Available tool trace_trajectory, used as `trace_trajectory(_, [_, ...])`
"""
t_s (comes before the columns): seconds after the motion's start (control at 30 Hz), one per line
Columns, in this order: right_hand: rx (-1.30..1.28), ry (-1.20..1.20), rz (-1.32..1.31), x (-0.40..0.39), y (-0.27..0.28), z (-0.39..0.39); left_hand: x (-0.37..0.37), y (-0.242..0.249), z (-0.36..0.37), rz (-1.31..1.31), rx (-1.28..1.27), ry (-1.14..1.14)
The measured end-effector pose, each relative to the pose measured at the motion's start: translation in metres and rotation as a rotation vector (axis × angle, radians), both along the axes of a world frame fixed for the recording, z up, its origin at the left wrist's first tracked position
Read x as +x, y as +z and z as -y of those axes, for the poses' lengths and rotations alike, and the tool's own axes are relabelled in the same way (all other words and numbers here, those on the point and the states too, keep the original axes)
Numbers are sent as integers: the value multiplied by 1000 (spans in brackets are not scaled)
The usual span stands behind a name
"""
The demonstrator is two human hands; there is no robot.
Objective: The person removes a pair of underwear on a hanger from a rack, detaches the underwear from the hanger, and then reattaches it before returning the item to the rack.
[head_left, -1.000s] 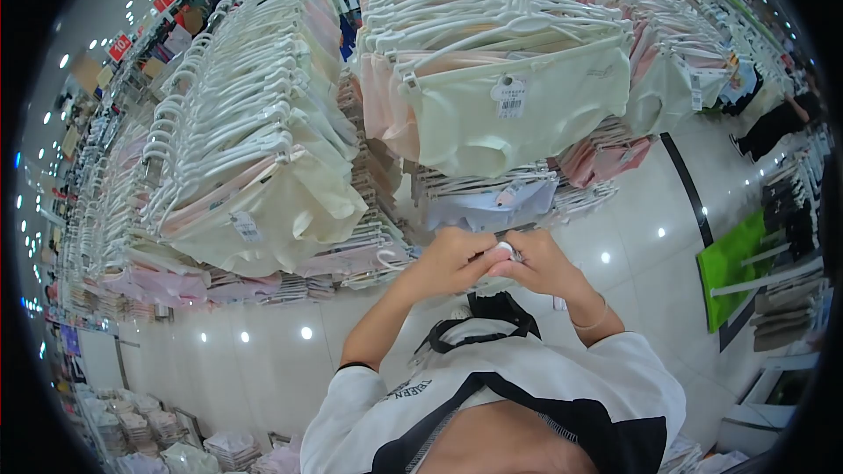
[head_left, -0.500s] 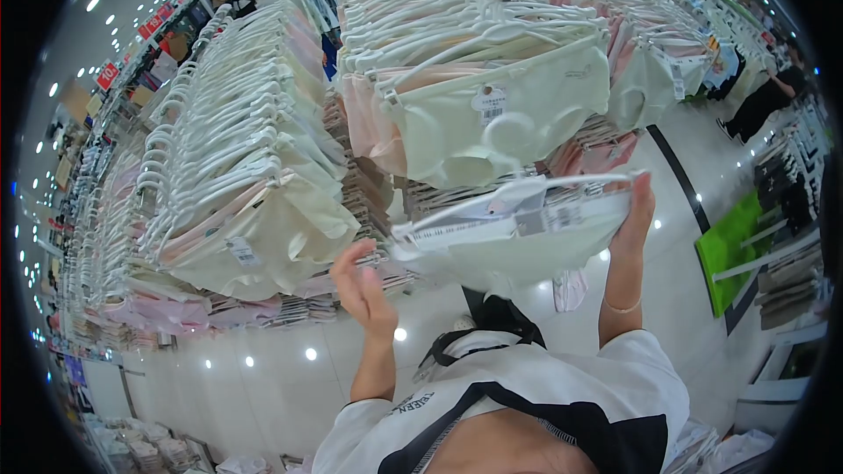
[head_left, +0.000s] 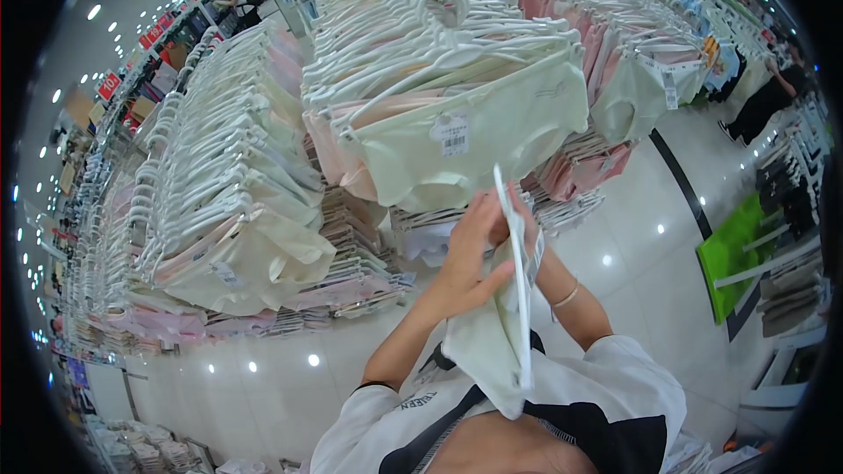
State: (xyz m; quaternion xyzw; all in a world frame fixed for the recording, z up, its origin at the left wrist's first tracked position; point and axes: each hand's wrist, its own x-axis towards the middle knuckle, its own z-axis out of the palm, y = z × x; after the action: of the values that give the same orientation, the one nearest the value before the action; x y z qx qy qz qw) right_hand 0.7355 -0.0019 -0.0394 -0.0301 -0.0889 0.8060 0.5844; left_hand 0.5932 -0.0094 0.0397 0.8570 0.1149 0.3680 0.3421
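A pair of pale green underpants (head_left: 483, 347) on a white hanger (head_left: 524, 316) is turned edge-on to me, close in front of my chest. My left hand (head_left: 472, 250) is at its left side, fingers curled at the upper part and thumb lying against the cloth. Behind the hanger, my right hand (head_left: 530, 226) grips near its upper end; most of those fingers are hidden. Just beyond both hands hang similar pale green underpants (head_left: 474, 140) with a white price tag (head_left: 454, 136), at the front of a full rack.
Cream underpants (head_left: 255, 263) front another packed rack at left. Pink underpants (head_left: 584, 171) hang on a lower tier at right. A green panel (head_left: 733, 250) stands across the shiny tiled floor (head_left: 650, 254). Two other people are in the background, left and right.
The hanger with the underpants has swung from broadside to edge-on and come nearer my chest. My left hand has moved right to it, and my right hand has moved left.
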Motion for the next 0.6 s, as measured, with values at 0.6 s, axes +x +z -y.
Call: trace_trajectory(0.6, [228,-143,633,155,65,75,88,-20,-44,-260,418,338])
